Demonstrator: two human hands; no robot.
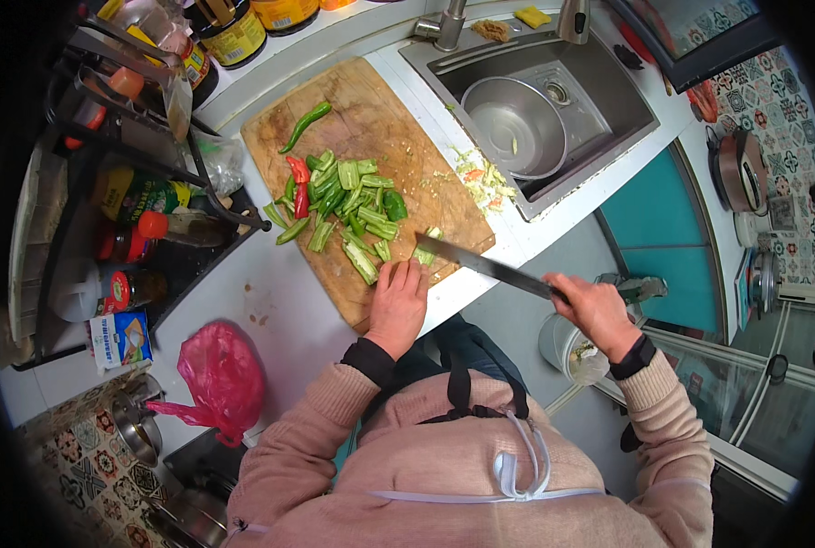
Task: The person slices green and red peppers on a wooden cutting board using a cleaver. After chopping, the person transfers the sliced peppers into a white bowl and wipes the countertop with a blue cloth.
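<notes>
My right hand [592,308] grips the handle of a kitchen knife [490,266]. The blade slants left over the near edge of a wooden cutting board [359,96], its tip beside a split piece of green pepper [427,248]. My left hand [399,301] lies on the board's near edge, fingertips pressing the near end of that piece. Beyond my fingers spreads a pile of cut green peppers [346,195], with red pepper pieces [299,188] at its left side. A whole green chili pepper [305,126] lies farther back on the board.
A metal pot [514,127] stands in the sink [613,96] at the back right. Pepper scraps [483,179] litter the counter between board and sink. Left are a pink plastic bag [219,377] and a black rack [126,147] with jars. A bin [565,349] stands below my right hand.
</notes>
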